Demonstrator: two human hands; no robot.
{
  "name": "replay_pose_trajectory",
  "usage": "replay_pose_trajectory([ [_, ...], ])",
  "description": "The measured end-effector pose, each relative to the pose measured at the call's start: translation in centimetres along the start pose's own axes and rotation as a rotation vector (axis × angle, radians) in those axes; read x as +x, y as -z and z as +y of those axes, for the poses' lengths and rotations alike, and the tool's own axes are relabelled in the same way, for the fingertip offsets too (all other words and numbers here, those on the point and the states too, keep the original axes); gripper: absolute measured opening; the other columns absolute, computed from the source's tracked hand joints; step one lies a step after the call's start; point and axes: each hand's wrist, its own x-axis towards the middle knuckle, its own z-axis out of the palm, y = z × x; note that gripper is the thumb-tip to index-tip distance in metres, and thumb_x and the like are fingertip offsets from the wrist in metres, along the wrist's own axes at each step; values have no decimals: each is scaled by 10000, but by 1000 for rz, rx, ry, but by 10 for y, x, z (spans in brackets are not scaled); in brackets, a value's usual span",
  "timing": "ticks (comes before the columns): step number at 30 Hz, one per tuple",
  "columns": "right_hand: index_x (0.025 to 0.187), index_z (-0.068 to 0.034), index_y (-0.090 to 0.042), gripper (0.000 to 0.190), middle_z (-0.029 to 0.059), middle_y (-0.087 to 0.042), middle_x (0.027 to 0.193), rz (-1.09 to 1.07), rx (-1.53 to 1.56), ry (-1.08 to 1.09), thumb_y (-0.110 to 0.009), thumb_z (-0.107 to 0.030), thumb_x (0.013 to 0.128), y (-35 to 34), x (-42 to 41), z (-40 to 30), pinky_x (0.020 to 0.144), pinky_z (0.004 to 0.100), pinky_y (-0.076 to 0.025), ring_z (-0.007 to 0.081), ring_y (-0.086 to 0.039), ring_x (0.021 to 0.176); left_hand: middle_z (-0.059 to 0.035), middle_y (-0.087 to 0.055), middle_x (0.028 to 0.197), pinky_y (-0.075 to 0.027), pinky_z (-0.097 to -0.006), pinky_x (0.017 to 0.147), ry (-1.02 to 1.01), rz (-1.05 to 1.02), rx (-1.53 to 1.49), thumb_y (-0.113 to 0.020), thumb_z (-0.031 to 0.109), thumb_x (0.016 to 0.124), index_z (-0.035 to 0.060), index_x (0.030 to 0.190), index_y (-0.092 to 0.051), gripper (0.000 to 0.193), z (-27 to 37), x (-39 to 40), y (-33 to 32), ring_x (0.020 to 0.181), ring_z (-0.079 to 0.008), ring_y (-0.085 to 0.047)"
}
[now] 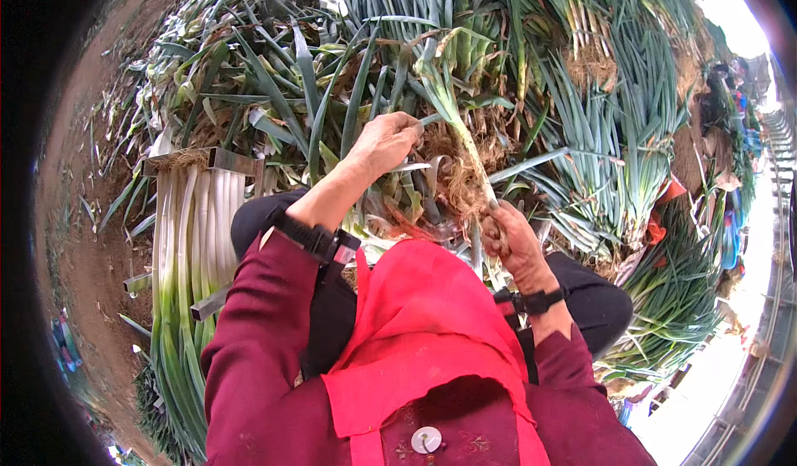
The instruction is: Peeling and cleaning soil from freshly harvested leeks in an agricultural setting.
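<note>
My right hand (514, 235) grips a long green onion (470, 145) near its root end. The stalk leans up and to the left, and its loose, partly yellowed leaves spread at the top. My left hand (389, 142) is beside the upper stalk, its fingers closed around a green leaf (431, 119) that reaches to the stalk. The fingertips are partly hidden by the hand. Peeled leaf scraps and dry roots (464, 185) lie beneath both hands, in front of the red apron (429, 304).
On the left, peeled white-stemmed onions (199, 217) lie across a metal frame (233, 162). Discarded leaves (249, 80) are heaped ahead and left. Unpeeled onions (622, 111) with roots are piled ahead and right, and more green stalks (672, 310) lie beside my right knee. Bare soil (106, 266) shows at far left.
</note>
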Motion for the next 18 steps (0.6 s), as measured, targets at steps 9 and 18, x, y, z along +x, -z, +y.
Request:
replay_pose_trajectory([
  [9, 969, -64, -528, 176, -24, -419, 594, -41, -39, 130, -539, -237, 934, -2, -141, 39, 429, 205, -320, 66, -394, 489, -35, -631, 836, -523, -302, 510, 401, -220, -740, -597, 283, 903, 65, 1029, -566, 253, -4, -30, -77, 649, -148, -625],
  [18, 1157, -53, -497, 308, -7, -402, 590, -255, 311, 42, -465, -293, 966, 18, -147, 50, 402, 236, -310, 93, -372, 427, -17, -625, 812, -482, -283, 505, 347, -93, -971, -576, 144, 893, 80, 931, -588, 75, 8, -51, -97, 669, -130, -622],
])
